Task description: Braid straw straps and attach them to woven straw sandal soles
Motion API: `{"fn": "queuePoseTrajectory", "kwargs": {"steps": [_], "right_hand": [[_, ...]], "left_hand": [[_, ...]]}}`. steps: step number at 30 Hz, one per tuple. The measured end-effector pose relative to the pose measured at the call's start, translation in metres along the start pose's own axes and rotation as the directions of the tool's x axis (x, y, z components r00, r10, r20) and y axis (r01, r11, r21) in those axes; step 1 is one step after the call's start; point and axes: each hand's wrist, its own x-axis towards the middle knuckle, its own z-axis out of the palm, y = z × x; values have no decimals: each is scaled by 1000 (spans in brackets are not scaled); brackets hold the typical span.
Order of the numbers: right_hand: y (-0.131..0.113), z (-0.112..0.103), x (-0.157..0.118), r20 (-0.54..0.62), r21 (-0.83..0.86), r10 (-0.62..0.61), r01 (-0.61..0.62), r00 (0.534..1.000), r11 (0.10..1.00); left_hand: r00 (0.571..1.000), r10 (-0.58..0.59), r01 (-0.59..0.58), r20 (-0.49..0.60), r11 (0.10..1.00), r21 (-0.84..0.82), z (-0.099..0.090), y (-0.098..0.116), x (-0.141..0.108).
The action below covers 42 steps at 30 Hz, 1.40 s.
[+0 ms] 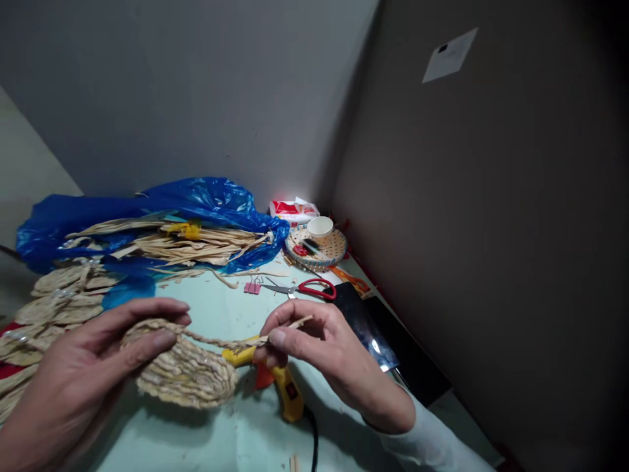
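My left hand [118,354] grips the upper left edge of a coiled, braided straw oval [191,373], thumb on top. From that edge a thin twisted straw cord [216,341] runs right to my right hand [304,334], whose thumb and fingers pinch its end; a short loose tip sticks out past them. The oval is held tilted above the table. Behind and below the right hand lies a yellow glue gun [289,393] with a black cable, partly hidden by the fingers.
Red-handled scissors [317,288] and a pink binder clip [252,288] lie beyond my hands. Dried straw [196,246] rests on blue plastic [206,193]. Finished woven pieces [63,301] are at left, a round basket [337,248] with a white bowl [320,227] behind, and a dark tablet [363,328] at right.
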Motion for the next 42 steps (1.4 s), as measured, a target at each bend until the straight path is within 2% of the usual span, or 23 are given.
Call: {"fn": "queuePoseTrajectory", "kwargs": {"steps": [4,8,12,16,18,21,25,29,33,36,39,42], "right_hand": [[18,7,3,130,128,163,-180,978,975],[43,23,5,191,228,281,-321,941,919],[64,38,6,234,226,348,-399,908,889],[76,47,9,237,139,396,-434,887,890],[81,49,10,234,124,418,-454,878,882],[90,52,9,230,105,418,-449,879,887],[103,52,3,259,66,404,-433,877,899],[108,52,-1,252,-6,421,-433,872,901],[99,51,-2,255,-181,455,-420,853,889],[89,51,-4,220,-368,436,-340,873,865],[82,50,-7,179,-570,404,-240,897,786],[82,48,-9,207,-662,408,-180,889,727]], "left_hand": [[983,-118,111,138,992,54,-2,11,13],[947,-186,151,263,977,148,-6,5,23],[882,-188,93,433,969,231,-5,-14,31],[854,-146,5,499,962,274,6,-30,33],[870,-128,-21,476,955,296,12,-35,31],[926,-105,-32,364,936,350,14,-37,25],[980,-59,-26,188,908,419,2,-33,14],[997,-44,9,69,899,439,-13,-29,1],[995,-50,11,85,914,405,-21,-31,-11],[988,-85,32,128,928,371,-22,-32,-16],[989,-86,41,118,938,345,-21,-32,-19],[995,-41,9,89,944,330,-20,-30,-19]]}}
